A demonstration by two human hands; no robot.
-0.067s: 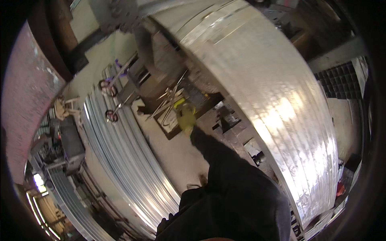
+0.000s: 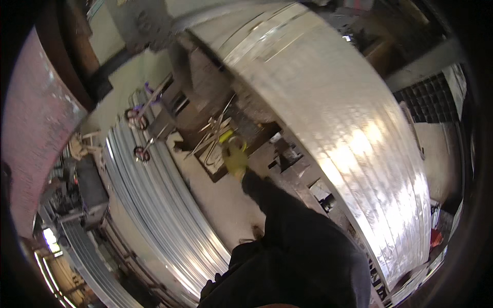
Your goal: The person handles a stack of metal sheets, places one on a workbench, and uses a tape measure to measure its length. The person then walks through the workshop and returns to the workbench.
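Note:
My right arm, in a black sleeve, reaches up from the lower edge. My right hand (image 2: 236,160), in a yellow-green glove, is at the near end of a shallow brown tray (image 2: 221,176). Its fingers look curled against a small rounded grey object (image 2: 236,142), too blurred to name. A bright yellow piece (image 2: 225,136) shows just beside the fingertips. Several thin metal rods (image 2: 209,137) lie crosswise in the tray, left of the hand. My left hand is out of sight.
A long stack of shiny metal strips (image 2: 349,133) curves past on the right. Ribbed metal lengths (image 2: 159,190) lie to the left, with small wheels (image 2: 141,153) at their far end. A large reddish panel (image 2: 38,128) stands at far left. Dark metal blocks (image 2: 289,155) sit right of the tray.
The view has shifted slightly, so most things sit a little further left. My gloved hand stays at the tray, a touch nearer to me, and the rounded grey object shows more plainly.

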